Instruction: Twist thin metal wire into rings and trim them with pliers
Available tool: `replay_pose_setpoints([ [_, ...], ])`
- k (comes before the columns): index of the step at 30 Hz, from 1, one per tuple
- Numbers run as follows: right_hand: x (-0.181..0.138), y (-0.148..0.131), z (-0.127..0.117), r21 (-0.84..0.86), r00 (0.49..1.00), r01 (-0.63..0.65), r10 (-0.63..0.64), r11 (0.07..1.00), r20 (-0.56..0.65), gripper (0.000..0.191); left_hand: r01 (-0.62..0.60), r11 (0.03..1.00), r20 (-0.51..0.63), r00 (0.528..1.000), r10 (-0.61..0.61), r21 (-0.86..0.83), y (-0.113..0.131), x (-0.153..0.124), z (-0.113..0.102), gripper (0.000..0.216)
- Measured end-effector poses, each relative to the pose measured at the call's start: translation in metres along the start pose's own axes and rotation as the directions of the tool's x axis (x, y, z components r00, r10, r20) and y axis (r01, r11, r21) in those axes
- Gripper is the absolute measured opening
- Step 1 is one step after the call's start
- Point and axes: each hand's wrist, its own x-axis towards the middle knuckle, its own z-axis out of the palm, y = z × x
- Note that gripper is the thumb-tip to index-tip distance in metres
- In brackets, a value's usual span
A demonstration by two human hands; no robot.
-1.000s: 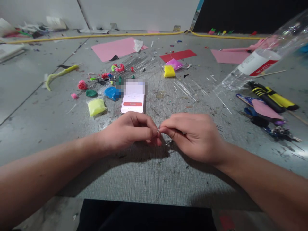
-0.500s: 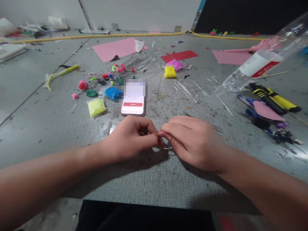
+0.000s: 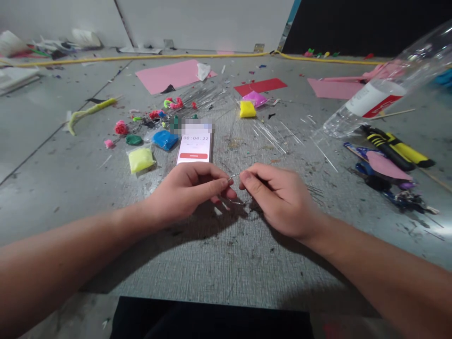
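Between my hands, just above the table, is a thin silvery wire (image 3: 234,176) bent into a loop. My left hand (image 3: 192,188) pinches it between thumb and forefinger, the other fingers loosely curled below. My right hand (image 3: 278,195) grips the other side of the loop with thumb against the bent forefinger. The lower curve of the loop shows under the fingertips; where its ends lie is hidden. Right behind my left hand lies a phone (image 3: 194,143) with a timer on its screen, its lower edge covered by the hand.
Packets of yellow clay (image 3: 140,160) and blue clay (image 3: 165,140) lie left of the phone. Loose straight wires (image 3: 270,136) are scattered beyond my right hand. To the right are a tilted clear bottle (image 3: 367,101) and black-and-yellow pliers (image 3: 395,148). A yellow cord (image 3: 197,52) crosses the back.
My hands have moved slightly apart and up the view, so more of the wire loop shows between them. My left hand now covers the phone's lower edge.
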Motion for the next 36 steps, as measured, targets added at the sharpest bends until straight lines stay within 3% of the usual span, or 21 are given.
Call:
replay_pose_setpoints([
  [5,0.0,0.0,-0.001,-0.001,0.999,0.04,-0.04,0.999,-0.001,0.032,0.098,0.987,0.063,0.994,-0.091,-0.125,0.001,0.0,-0.002,0.004],
  [8,0.0,-0.001,-0.001,-0.009,0.996,0.085,-0.085,0.996,0.002,0.029,0.145,0.983,0.073,0.988,-0.137,-0.116,0.004,0.001,-0.002,0.005],
  [15,-0.001,-0.003,-0.002,-0.058,0.99,0.133,-0.129,0.989,0.064,0.031,0.107,0.993,0.073,0.992,-0.104,-0.049,0.001,0.0,-0.003,0.005],
  [18,-0.002,-0.002,-0.001,-0.003,0.995,0.076,-0.076,0.997,0.067,0.03,0.106,0.994,0.056,0.993,-0.104,-0.036,-0.001,0.001,-0.003,0.007],
  [20,-0.002,0.001,0.001,0.148,0.995,-0.068,0.057,0.987,0.076,0.031,0.115,0.992,0.026,0.993,-0.113,-0.05,0.0,0.002,-0.002,0.008],
  [23,0.001,0.006,0.004,0.466,0.94,-0.34,0.315,0.817,0.133,0.036,0.139,0.978,-0.031,0.989,-0.146,-0.157,0.001,0.003,-0.001,0.01],
  [25,0.004,0.009,0.005,0.601,0.901,-0.417,0.394,0.681,0.179,0.034,0.169,0.952,-0.057,0.98,-0.189,-0.255,0.003,0.003,-0.001,0.011],
  [28,0.008,0.012,0.005,0.683,0.894,-0.426,0.392,0.594,0.216,0.03,0.201,0.919,-0.05,0.972,-0.231,-0.338,0.004,0.003,-0.003,0.011],
  [33,0.009,0.011,0.005,0.712,0.898,-0.417,0.376,0.565,0.228,0.032,0.206,0.888,0.039,0.977,-0.209,-0.412,0.003,0.002,-0.006,0.011],
  [36,0.008,0.007,0.005,0.742,0.889,-0.428,0.388,0.516,0.243,0.033,0.192,0.898,0.027,0.98,-0.197,-0.395,0.002,0.001,-0.005,0.014],
])
